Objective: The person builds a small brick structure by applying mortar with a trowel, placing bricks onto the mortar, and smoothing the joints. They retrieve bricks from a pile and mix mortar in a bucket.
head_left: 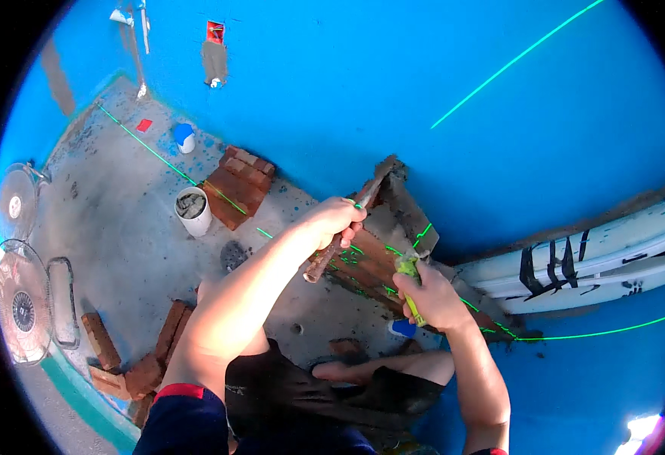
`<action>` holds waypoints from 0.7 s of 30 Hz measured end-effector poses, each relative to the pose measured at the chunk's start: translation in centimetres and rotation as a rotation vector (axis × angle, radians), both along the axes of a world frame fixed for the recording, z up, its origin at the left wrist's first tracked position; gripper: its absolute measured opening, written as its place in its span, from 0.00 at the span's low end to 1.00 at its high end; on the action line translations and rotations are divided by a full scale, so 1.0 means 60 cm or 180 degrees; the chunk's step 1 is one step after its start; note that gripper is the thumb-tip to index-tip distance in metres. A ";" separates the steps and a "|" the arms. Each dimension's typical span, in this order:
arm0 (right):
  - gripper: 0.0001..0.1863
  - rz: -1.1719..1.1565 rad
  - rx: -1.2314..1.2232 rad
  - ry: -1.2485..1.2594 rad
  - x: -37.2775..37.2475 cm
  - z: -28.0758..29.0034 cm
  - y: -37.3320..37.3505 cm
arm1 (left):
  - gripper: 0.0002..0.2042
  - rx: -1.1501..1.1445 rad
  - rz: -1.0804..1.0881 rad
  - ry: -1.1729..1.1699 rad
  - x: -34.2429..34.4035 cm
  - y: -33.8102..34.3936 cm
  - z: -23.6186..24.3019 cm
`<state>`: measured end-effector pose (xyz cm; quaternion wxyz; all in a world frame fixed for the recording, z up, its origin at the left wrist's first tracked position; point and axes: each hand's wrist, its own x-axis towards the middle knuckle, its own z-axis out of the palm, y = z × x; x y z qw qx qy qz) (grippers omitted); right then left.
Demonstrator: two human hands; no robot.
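My left hand [340, 220] is closed round a long, narrow, brownish bar [319, 267], which slants up toward the blue wall over the masonry. Its exact kind I cannot make out. My right hand [435, 297] grips a yellow-green handled tool [414, 302], held at the masonry's near side. The tool's working end is blurred against the grey mortar. Between and beyond my hands stands a low brick structure [382, 267] with rough mortar on top, set against the wall. Bright green laser lines cross it.
Left of the masonry are a brick stack [241, 186], a white bucket of grey mortar [193, 214] and a blue-and-white tub [185, 138]. Loose bricks [144, 375] and a fan [23, 311] are at lower left. Wrapped white lengths [575, 265] lie along the wall at right.
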<state>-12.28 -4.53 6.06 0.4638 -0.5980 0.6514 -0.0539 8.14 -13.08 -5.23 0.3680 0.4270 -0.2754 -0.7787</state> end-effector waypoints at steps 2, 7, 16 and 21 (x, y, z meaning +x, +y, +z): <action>0.16 0.0054 -0.0208 0.0238 -0.017 -0.016 0.006 | 0.06 0.0038 0.0015 0.0050 -0.007 -0.002 0.000; 0.23 0.0548 -0.0964 0.1104 -0.011 -0.054 0.033 | 0.07 0.0247 -0.0102 0.0393 0.016 -0.003 -0.012; 0.21 0.0781 -0.1198 0.2175 -0.021 -0.071 0.065 | 0.05 0.0021 0.0005 0.0135 0.040 -0.009 -0.010; 0.24 0.0936 -0.1774 0.2719 -0.032 -0.073 0.081 | 0.05 -0.0040 0.0284 0.0079 0.078 -0.021 -0.006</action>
